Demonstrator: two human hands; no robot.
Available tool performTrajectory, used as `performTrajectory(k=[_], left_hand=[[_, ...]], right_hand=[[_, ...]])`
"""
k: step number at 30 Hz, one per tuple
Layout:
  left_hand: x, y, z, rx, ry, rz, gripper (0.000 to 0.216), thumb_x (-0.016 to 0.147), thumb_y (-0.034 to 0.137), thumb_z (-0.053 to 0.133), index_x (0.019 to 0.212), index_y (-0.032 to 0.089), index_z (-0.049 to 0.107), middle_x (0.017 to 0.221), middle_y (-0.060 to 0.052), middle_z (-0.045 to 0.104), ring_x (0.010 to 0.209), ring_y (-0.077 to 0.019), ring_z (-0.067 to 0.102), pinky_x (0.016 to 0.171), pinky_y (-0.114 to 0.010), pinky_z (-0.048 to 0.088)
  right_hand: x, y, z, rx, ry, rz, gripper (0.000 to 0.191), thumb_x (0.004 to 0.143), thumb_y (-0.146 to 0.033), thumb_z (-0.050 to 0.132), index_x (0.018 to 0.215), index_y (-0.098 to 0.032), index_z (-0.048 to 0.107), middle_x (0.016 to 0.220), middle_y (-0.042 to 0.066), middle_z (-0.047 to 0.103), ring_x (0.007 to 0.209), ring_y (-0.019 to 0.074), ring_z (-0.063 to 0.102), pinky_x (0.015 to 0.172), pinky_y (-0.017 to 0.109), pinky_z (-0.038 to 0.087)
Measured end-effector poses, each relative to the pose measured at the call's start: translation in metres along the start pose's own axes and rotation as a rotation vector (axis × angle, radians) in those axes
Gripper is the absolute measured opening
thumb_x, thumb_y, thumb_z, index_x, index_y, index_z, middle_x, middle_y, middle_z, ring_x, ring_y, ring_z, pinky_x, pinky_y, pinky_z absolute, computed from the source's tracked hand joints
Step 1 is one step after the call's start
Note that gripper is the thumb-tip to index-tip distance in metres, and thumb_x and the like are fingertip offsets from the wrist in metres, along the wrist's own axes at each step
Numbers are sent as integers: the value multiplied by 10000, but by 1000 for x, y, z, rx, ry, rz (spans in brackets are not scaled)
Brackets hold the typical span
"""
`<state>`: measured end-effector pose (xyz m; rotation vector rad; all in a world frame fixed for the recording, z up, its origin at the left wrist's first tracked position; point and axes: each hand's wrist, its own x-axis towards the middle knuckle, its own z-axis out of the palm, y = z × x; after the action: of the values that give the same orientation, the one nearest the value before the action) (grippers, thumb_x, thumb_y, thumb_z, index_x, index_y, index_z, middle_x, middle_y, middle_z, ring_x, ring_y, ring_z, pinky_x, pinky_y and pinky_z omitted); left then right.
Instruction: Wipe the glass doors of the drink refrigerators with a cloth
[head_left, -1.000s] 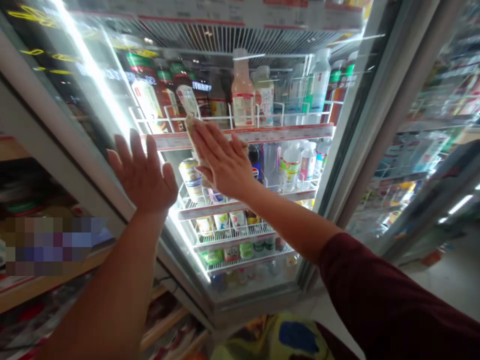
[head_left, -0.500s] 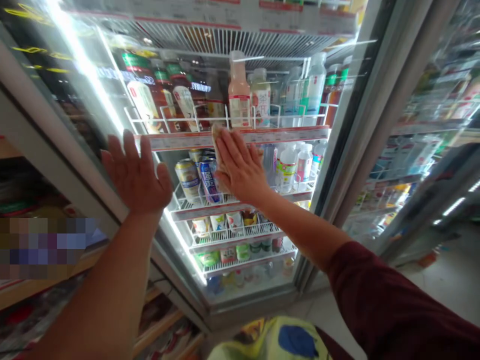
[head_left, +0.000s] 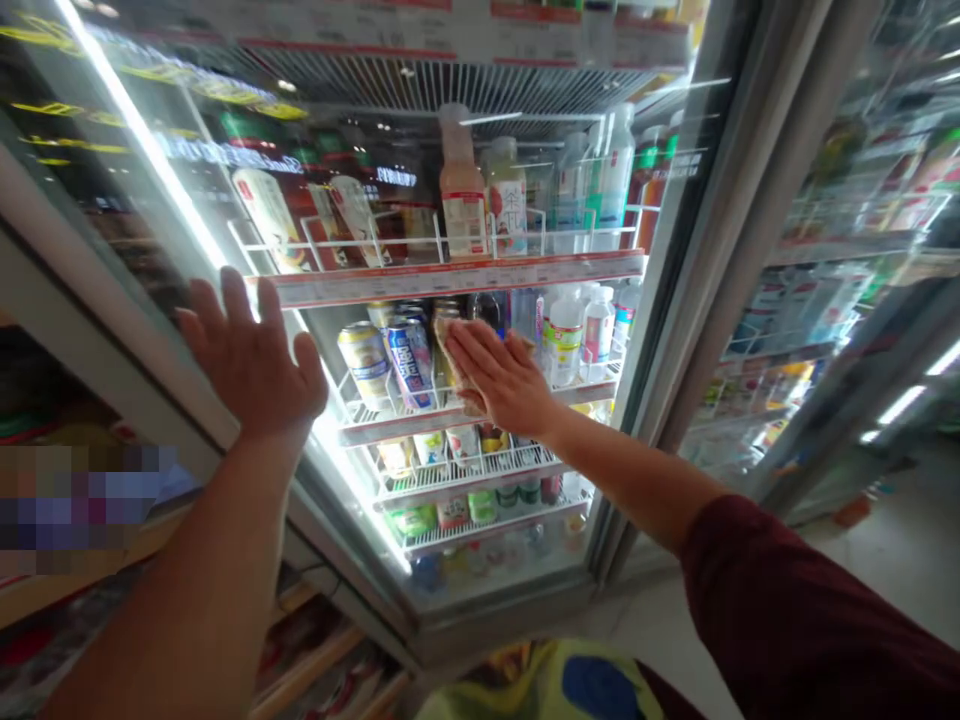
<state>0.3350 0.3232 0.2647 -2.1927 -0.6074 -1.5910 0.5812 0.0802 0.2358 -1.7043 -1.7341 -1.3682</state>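
My right hand [head_left: 504, 382] lies flat over a light brown cloth [head_left: 444, 345], pressing it to the glass door [head_left: 405, 205] of a drinks cooler. Part of the cloth shows past the fingertips and beside the thumb; my palm hides the rest. To the left, my left hand [head_left: 253, 362] is raised with fingers spread and nothing in it, by the door's left side. Whether it touches the glass I cannot tell. Behind the glass, near the cloth, are a blue can [head_left: 411, 362] and a yellowish can [head_left: 365, 358].
Wire shelves with bottles, such as a pink one [head_left: 463, 205], fill the cooler. A metal door frame [head_left: 694, 300] runs down the right, with another glass-fronted cooler [head_left: 810, 290] beyond. Wooden shelves [head_left: 97, 570] with goods stand at lower left. Pale floor [head_left: 892, 590] shows at lower right.
My right hand and the cloth have slid down the glass, from the shelf-label strip to the can shelf. My left hand stays spread; the whole view has shifted slightly.
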Motion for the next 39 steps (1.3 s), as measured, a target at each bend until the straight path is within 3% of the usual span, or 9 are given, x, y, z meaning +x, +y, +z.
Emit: performTrajectory(k=[2, 5, 7, 12, 18, 24, 30, 35, 39], left_hand=[[0, 1, -1, -5, -4, -4, 785, 1043, 634, 247, 1721, 245, 170, 1791, -57, 31, 1692, -263, -72, 1387, -652, -27], [0, 1, -1, -17, -5, -19, 808, 1033, 665, 229, 1718, 239, 184, 1791, -50, 41, 1691, -271, -72, 1389, -654, -28], [1, 2, -1, -26, -2, -30, 826, 1025, 687, 218, 1714, 232, 203, 1791, -52, 43, 1690, -277, -66, 1390, -648, -34], [0, 3, -2, -36, -4, -35, 824, 1026, 674, 251, 1713, 218, 213, 1788, -70, 64, 1692, -288, -46, 1385, -650, -29], [1, 2, 0, -73, 10, -62, 859, 1003, 724, 262, 1702, 225, 261, 1788, -60, 89, 1691, -303, -34, 1388, -640, -41], [1, 6, -1, -60, 1, -61, 837, 1019, 694, 247, 1703, 212, 258, 1785, -78, 87, 1692, -292, -35, 1392, -629, -39], [1, 6, -1, -33, -2, -48, 810, 1032, 658, 254, 1712, 219, 226, 1787, -73, 68, 1693, -277, -52, 1390, -634, -33], [0, 5, 0, -7, 14, -18, 769, 1042, 596, 280, 1715, 231, 205, 1786, -74, 85, 1696, -277, -27, 1381, -662, 15], [0, 6, 0, -29, 29, -17, 763, 1044, 588, 306, 1710, 224, 226, 1784, -80, 96, 1694, -297, 0, 1379, -661, 13]], right_hand=[[-5, 8, -4, -7, -2, 14, 594, 1158, -453, 344, 1718, -263, 296, 1762, -41, 200, 1665, 177, 164, 1406, 493, 151], [-7, 24, -11, -22, 71, 278, 665, 1145, -469, 351, 1735, -179, 251, 1770, 51, 180, 1673, 274, 120, 1380, 601, 148], [-14, 29, -11, -13, 77, 373, 706, 1133, -477, 374, 1738, -140, 234, 1770, 90, 170, 1673, 312, 85, 1370, 623, 160], [-40, 36, -4, 39, -121, 138, 652, 1123, -472, 421, 1725, -256, 296, 1755, 28, 240, 1660, 253, 191, 1396, 529, 158], [-44, 54, -5, -77, 98, 452, 764, 1107, -489, 377, 1736, -87, 219, 1763, 139, 185, 1670, 325, 105, 1365, 607, 175], [-68, 52, 2, -17, -55, 267, 694, 1089, -495, 429, 1711, -199, 345, 1725, 98, 323, 1643, 297, 244, 1376, 553, 195], [-79, 72, 4, -103, 205, 536, 843, 1081, -472, 363, 1750, -68, 46, 1761, 186, 157, 1661, 357, 139, 1312, 661, 258], [-101, 72, 13, -67, 138, 381, 818, 1085, -471, 393, 1760, -133, 78, 1737, 167, 259, 1635, 358, 251, 1312, 629, 295], [-69, 104, 0, -51, 402, 546, 800, 1094, -484, 346, 1760, -155, 51, 1765, 131, 158, 1647, 383, 191, 1308, 664, 231]])
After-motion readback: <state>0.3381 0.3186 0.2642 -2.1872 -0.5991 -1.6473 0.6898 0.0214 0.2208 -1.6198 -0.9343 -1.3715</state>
